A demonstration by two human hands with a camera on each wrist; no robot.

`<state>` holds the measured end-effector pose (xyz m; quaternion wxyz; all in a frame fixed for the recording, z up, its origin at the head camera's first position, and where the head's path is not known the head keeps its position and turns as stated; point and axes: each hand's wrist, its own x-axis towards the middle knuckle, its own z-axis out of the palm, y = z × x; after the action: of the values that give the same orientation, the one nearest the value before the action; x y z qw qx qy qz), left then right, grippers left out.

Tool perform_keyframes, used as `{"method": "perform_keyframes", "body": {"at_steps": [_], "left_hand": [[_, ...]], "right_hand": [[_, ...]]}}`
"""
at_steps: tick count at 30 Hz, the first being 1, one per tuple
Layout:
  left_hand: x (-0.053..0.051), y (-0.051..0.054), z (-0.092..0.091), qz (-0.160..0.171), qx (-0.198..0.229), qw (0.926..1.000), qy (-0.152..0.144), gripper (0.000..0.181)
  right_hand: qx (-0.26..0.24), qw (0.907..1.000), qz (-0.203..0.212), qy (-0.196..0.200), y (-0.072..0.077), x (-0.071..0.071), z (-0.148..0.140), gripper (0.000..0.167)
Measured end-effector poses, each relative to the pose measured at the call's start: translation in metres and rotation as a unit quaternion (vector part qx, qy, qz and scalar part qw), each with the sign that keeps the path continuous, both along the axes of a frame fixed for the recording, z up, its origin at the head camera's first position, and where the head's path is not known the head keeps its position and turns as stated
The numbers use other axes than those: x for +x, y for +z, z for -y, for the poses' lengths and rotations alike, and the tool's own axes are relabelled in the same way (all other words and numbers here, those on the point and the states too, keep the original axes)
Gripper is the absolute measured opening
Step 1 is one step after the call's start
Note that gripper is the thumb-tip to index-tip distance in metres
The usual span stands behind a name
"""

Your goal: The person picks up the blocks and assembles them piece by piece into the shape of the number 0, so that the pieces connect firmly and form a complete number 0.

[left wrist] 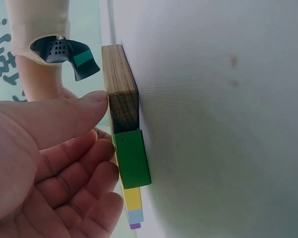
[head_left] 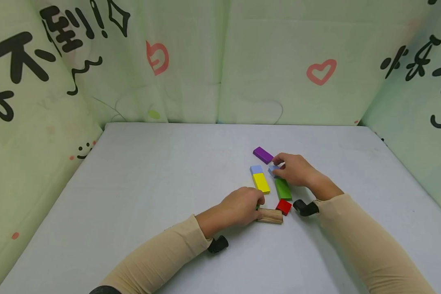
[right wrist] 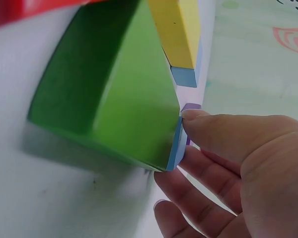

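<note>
My left hand (head_left: 244,204) is at the near end of a layout of coloured blocks. Its thumb touches a wooden block (head_left: 270,216), and its curled fingers meet a small green block (left wrist: 133,158) just beyond. My right hand (head_left: 297,169) pinches a light blue block (right wrist: 176,144) between thumb and fingers, at the far end of a longer green block (head_left: 283,190). A red block (head_left: 284,206) lies between that green block and the wooden one. To the left lies a yellow block (head_left: 260,183) with another light blue block (head_left: 256,169) at its far end. Beyond is a purple block (head_left: 263,155).
The blocks lie on a white table (head_left: 150,171). Pale green printed curtains (head_left: 264,61) hang behind it and along both sides. A black curved device (head_left: 305,208) sticks out from the right sleeve, and a similar one (head_left: 218,244) from the left.
</note>
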<state>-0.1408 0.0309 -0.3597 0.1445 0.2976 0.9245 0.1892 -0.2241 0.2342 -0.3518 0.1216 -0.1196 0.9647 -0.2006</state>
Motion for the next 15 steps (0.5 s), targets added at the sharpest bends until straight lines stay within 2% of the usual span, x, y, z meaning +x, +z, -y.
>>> {"method": "perform_keyframes", "body": {"at_steps": [15], "left_hand": [[0.0004,-0.0006,-0.0005,0.003,-0.002,1.0,0.006,0.027]], "right_hand": [[-0.003,1.0,0.0,-0.003,-0.0014,0.0018,-0.0045,0.04]]}}
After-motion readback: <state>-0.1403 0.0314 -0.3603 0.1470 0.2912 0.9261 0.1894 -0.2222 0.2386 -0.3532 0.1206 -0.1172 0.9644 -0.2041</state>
